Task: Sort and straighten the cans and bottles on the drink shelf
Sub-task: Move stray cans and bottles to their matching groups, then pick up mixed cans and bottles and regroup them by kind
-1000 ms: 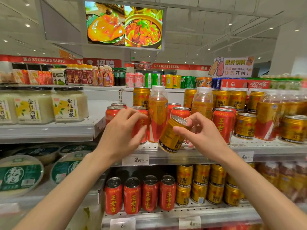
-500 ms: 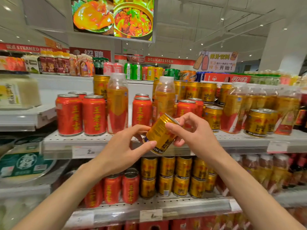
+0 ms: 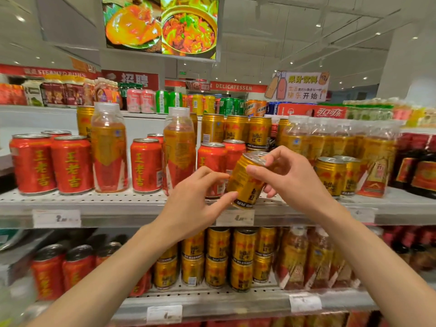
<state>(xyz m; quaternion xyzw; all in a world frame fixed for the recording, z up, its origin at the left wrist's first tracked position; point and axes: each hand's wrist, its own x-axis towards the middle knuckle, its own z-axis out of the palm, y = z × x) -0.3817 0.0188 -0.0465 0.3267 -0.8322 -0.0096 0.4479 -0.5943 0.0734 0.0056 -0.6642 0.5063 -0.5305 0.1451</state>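
Observation:
A small gold can is tilted in the air in front of the upper drink shelf. My left hand pinches its lower left side and base. My right hand grips its top and right side. Behind it on the shelf stand red cans, tall amber bottles and more gold cans, mixed together. Two red cans stand at the far left.
The lower shelf carries red cans on the left, stacked gold cans in the middle and bottles on the right. Dark bottles stand at the far right of the upper shelf. Price tags line the shelf edges.
My left hand let go of the red can and joined my right hand on the gold can. The view shifted right, and the can has moved right along the shelf.

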